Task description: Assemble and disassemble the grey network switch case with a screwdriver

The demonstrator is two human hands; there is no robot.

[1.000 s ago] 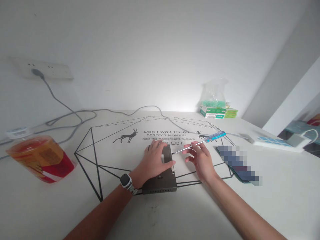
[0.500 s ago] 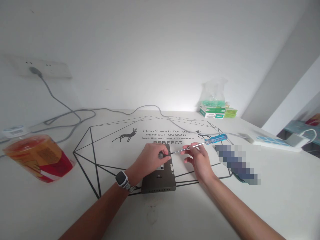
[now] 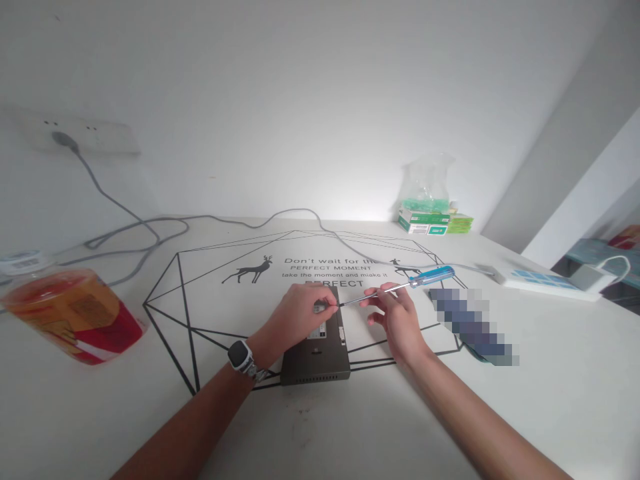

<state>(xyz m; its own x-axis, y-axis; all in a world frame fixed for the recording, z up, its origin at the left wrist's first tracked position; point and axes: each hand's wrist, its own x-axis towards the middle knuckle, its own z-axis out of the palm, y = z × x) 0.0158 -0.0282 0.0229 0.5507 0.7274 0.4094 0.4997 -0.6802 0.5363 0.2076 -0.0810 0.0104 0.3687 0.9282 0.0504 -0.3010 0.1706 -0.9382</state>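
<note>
While in right hand (image 3: pixel 403 323), screwdriver (image 3: pixel 425 277), tip at left hand (image 3: pixel 300 313).

Right hand (image 3: pixel 403 323) holds blue-handled screwdriver (image 3: pixel 432 275) by shaft; left hand (image 3: pixel 303 313) pinched at tip, over dark box (image 3: pixel 316 363).

A white wall (image 3: pixel 240 113) rises behind the far edge of the white desk (image 3: pixel 250 437), glowing brightest just above that edge and dimming overhead. Over by the far left corner I see a wall socket panel (image 3: pixel 113 137). Past the far right corner stands a grey-and-white column (image 3: pixel 560 160), with dimmer space beyond.
</note>
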